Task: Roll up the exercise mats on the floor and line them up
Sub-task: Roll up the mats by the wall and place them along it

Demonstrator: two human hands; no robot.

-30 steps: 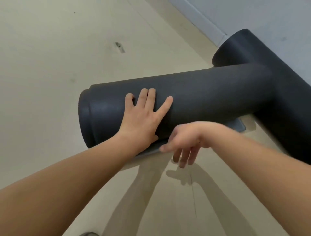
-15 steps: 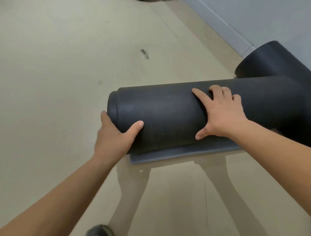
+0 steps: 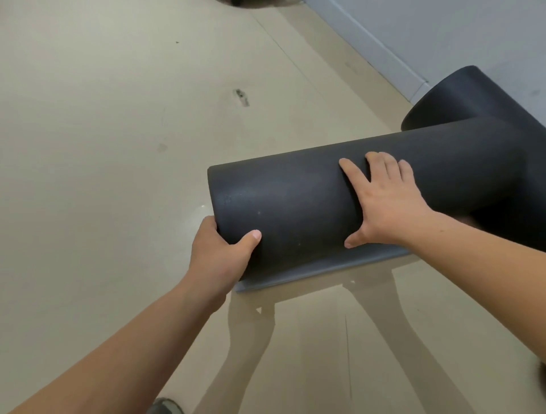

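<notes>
A dark grey rolled exercise mat (image 3: 295, 207) lies across the beige floor, its loose flap (image 3: 310, 270) showing under its near side. My left hand (image 3: 220, 255) grips the roll's left end, thumb on top and fingers underneath. Flat on top of the roll near its middle rests my right hand (image 3: 384, 204), fingers spread. A second rolled dark mat (image 3: 461, 100) lies at the right beside the wall, and the first roll's far end meets it.
A pale wall with a baseboard (image 3: 381, 50) runs along the upper right. A dark object (image 3: 254, 3) is cut off at the top edge. The tip of a shoe (image 3: 165, 406) shows at the bottom. The beige floor (image 3: 103, 147) spreads to the left.
My left hand went from lying flat on the roll to gripping its left end. My right hand came up from the flap onto the top of the roll. The view shifted left.
</notes>
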